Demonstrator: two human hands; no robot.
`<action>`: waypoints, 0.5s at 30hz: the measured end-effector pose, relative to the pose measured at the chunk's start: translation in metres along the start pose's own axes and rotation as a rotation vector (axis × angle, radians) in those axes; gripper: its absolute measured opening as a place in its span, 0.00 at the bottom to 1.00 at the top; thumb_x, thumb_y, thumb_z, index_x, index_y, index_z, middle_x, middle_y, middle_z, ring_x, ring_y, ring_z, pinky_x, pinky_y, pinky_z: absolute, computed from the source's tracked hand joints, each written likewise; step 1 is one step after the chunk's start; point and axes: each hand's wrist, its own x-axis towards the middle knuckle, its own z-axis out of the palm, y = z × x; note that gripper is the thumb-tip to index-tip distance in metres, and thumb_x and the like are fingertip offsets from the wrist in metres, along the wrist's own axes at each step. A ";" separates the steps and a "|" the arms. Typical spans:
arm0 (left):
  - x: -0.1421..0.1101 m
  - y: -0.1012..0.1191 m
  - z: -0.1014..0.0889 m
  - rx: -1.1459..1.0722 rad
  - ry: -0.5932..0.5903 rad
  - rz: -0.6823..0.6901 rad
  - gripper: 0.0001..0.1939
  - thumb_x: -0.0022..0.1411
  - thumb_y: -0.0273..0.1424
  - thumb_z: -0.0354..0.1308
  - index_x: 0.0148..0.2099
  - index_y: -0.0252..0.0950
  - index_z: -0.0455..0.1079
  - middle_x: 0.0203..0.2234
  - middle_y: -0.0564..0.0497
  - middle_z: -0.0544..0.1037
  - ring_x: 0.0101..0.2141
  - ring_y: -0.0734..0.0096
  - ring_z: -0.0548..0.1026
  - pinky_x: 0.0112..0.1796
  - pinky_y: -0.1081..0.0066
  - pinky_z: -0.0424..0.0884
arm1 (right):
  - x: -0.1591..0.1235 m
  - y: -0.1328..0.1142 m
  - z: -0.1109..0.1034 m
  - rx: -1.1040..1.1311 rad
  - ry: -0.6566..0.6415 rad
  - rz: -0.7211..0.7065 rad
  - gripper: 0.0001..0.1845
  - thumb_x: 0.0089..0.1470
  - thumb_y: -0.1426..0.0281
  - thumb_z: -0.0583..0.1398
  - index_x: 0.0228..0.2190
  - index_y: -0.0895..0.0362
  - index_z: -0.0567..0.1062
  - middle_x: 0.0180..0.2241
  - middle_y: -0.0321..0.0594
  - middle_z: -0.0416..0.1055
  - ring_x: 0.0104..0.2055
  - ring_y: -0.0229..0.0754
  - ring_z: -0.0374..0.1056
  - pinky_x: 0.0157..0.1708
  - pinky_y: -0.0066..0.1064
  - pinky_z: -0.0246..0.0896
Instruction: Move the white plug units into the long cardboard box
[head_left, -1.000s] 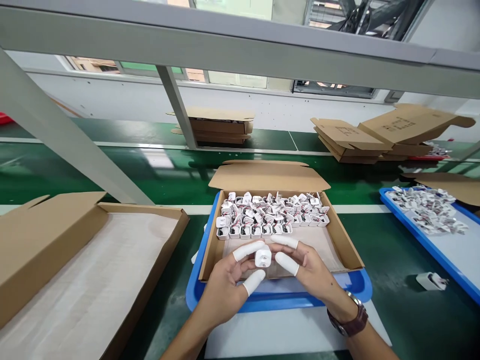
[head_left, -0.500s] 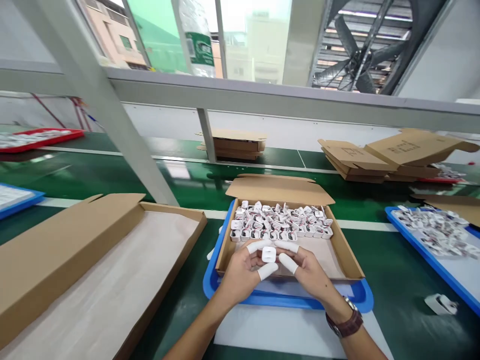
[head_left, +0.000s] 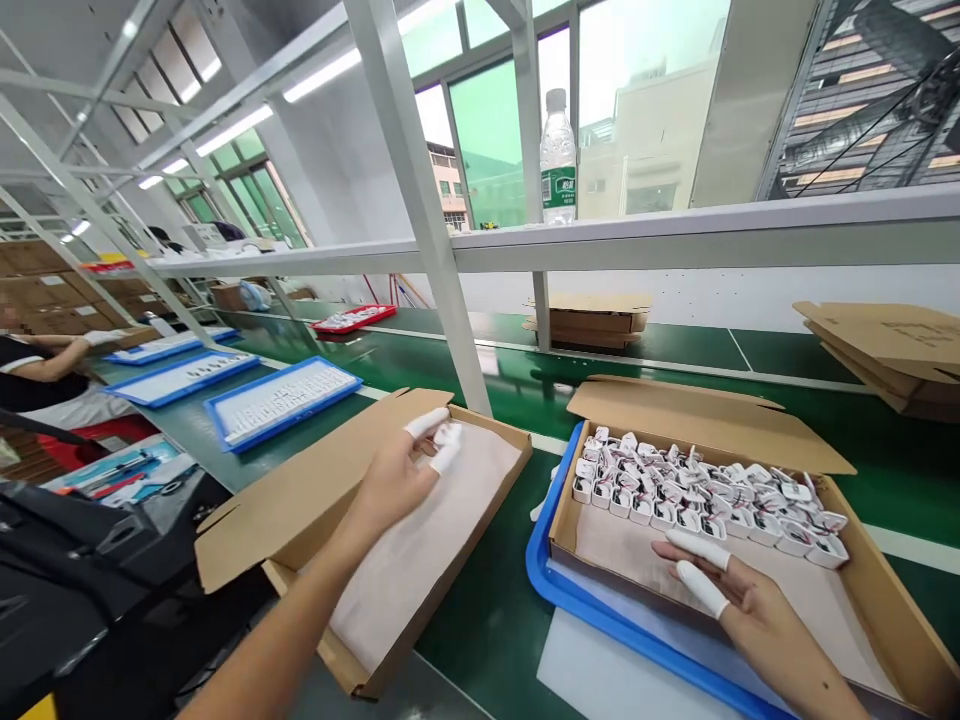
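Observation:
My left hand point(head_left: 397, 475), with white finger cots, is over the left cardboard box point(head_left: 517, 445), which is lined with pale paper. Its thumb and fingers pinch a small white plastic housing point(head_left: 450, 434), partly hidden by the cots. My right hand point(head_left: 750, 600) hovers over the front of the right cardboard box point(head_left: 892, 540), its cotted thumb and finger apart and holding nothing. Rows of small white housings with thin wires point(head_left: 690, 485) fill the back part of that box. Beneath it lies a blue tray point(head_left: 551, 560).
Several blue trays of white parts point(head_left: 285, 395) and a red tray point(head_left: 356, 318) stand to the left. A metal post point(head_left: 420, 180) rises behind the left box. Folded cardboard boxes point(head_left: 592, 320) lie at the back. At far left a person's arm point(head_left: 60, 355) shows.
The view has swung left. My hands have parted: the left has carried the white housing from the right box to above the left box, while the right has let go.

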 end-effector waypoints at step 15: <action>0.132 -0.137 0.102 0.287 -0.094 -0.046 0.19 0.69 0.35 0.60 0.59 0.35 0.68 0.54 0.42 0.74 0.49 0.57 0.76 0.48 0.52 0.76 | 0.005 0.006 -0.004 -0.057 -0.043 0.072 0.27 0.41 0.61 0.66 0.46 0.48 0.84 0.54 0.38 0.76 0.62 0.62 0.68 0.61 0.45 0.62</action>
